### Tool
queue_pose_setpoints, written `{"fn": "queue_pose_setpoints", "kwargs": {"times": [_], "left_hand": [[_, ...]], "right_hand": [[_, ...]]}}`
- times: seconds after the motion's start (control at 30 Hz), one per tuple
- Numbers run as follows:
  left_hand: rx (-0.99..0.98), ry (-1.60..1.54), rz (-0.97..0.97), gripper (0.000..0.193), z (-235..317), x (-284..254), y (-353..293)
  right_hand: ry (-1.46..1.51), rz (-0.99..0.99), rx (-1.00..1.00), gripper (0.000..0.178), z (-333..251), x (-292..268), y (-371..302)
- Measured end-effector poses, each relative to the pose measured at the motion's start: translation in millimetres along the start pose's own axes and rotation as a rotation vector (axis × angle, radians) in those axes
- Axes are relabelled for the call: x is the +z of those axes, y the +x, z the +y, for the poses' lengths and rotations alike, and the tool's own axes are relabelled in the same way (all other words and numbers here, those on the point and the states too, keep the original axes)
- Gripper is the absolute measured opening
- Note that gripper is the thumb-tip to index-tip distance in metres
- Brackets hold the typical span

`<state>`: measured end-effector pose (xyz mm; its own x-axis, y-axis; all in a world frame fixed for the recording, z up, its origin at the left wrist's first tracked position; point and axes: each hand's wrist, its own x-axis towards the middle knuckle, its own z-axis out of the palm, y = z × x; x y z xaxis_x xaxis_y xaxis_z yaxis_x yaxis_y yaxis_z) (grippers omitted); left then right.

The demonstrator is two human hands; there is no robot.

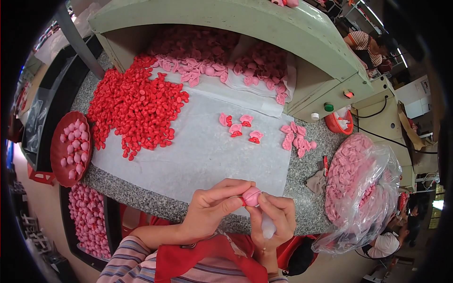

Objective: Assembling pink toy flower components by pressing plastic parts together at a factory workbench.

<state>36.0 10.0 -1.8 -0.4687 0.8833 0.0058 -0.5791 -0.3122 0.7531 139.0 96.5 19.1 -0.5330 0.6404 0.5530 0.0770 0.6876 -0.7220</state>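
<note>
Over the front edge of the worktop, both hands meet at a small round pink plastic piece (251,195) with a bit of red at its left side. My left hand (210,207) pinches it from the left, thumb and fingertips at the red part. From the right, my right hand (278,217) grips the pink side between thumb and fingers. A whitish translucent thing (268,227) shows under the right palm; its kind is unclear. Beyond the hands, several pink pieces paired with red pieces (236,130) lie on the white sheet (198,160). Loose pink pieces (298,138) lie to their right.
A large heap of red pieces (137,108) covers the left. A pale green metal housing (226,16) arches over pink pieces at the back. A red basket (57,155) with pink balls stands left, above a black crate (66,212). A plastic bag of pink pieces (349,179) sits right.
</note>
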Motion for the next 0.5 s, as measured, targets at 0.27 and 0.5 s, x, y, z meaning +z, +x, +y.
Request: {"fn": "queue_pose_setpoints", "kwargs": {"times": [0.27,0.5], "left_hand": [[0.149,0.121,-0.020,0.034,1,7,-4],[0.292,0.196,0.026,0.032,-9,4,-6]], "right_hand": [[-0.038,0.031,-0.072,0.031,-4,2,-1],[-0.071,0.083,-0.170,0.032,-3,7,-8]]}}
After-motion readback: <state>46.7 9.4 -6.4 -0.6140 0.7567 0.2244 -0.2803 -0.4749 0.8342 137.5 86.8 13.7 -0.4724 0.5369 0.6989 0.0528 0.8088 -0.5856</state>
